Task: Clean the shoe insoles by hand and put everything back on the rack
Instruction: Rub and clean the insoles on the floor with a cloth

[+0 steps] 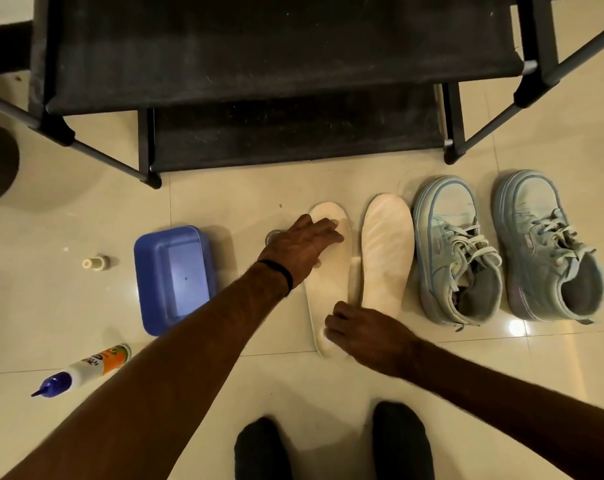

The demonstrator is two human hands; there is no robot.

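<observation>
Both hands press flat on one insole [330, 289], fingers spread, neither closed around it. Left hand [302, 242] covers the toe end; right hand [366, 329] pins the heel end. The insole lies on the floor [259, 382], long axis running away from the person toward the rack [286, 133]. A second insole [387, 254] lies parallel just to its right, shoes [456, 251] beyond. The tub [172, 271] sits left; open floor lies nearest the person.

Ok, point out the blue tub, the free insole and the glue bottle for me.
blue tub [174, 277]: head view, its inner floor.
free insole [387, 251]: head view, mid surface, right of the insole under both hands.
glue bottle [96, 365]: head view, labelled body.
</observation>
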